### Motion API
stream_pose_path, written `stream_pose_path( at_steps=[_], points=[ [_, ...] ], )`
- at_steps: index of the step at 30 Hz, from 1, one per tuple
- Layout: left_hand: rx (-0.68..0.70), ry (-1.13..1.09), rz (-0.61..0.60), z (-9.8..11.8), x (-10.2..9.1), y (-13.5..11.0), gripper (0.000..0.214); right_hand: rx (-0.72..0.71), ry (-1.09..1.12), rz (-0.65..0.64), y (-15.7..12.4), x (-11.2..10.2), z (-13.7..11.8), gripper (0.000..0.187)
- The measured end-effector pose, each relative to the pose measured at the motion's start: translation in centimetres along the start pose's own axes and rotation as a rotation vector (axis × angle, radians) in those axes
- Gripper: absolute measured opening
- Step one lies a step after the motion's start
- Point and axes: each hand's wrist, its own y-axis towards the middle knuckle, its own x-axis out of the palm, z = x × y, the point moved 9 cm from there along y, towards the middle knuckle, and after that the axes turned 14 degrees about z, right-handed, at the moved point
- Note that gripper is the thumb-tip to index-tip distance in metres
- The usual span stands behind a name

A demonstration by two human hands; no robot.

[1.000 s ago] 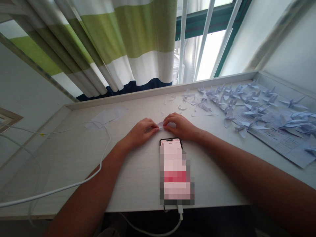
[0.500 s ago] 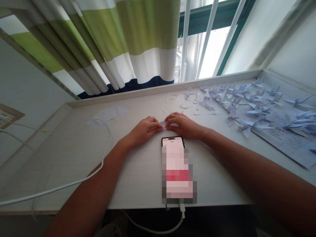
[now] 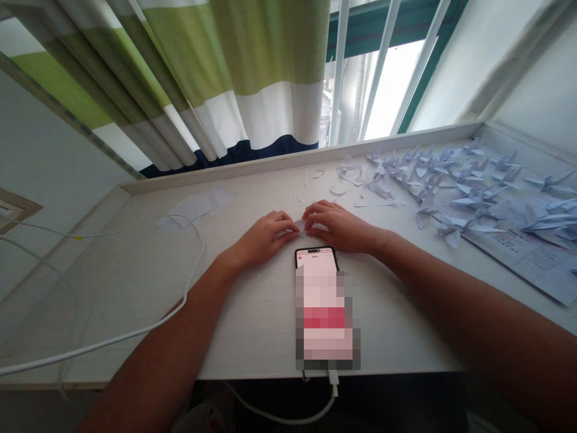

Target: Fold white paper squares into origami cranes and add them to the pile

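At the desk point(image 3: 135, 288), just above the phone point(image 3: 315, 255), left hand point(image 3: 264, 239) and right hand point(image 3: 338, 227) met: fingers point(image 3: 318, 210) clamped on a small folded paper point(image 3: 301, 227) (pale lilac). Paper cranes point(image 3: 469, 192) lay off right.

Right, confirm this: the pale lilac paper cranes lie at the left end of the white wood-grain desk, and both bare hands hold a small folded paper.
Wrong side. The head view shows the pale lilac paper cranes at the right end of the white wood-grain desk, not the left; the left hand and right hand do hold the small folded paper.
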Motion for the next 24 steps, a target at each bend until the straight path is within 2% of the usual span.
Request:
stream_pose_path(
  at_steps=[9,14,18,24],
  points=[
    [-0.196,-0.104,0.126,-1.5,-0.4,0.0,0.019,0.097,0.073,0.066,0.1,0.2,1.0,0.015],
    [-0.376,-0.192,0.197,-2.8,-1.0,-0.3,0.021,0.115,0.055,0.074,0.2,0.3,1.1,0.015],
    [-0.363,-0.147,0.237,-2.9,-1.5,-0.2,0.021,0.125,0.070,0.073,0.1,0.3,1.1,0.014],
    [-0.432,-0.284,0.265,-3.6,-1.2,-0.5,0.025,0.147,0.080,0.085,0.2,0.2,1.1,0.013]
  ],
)
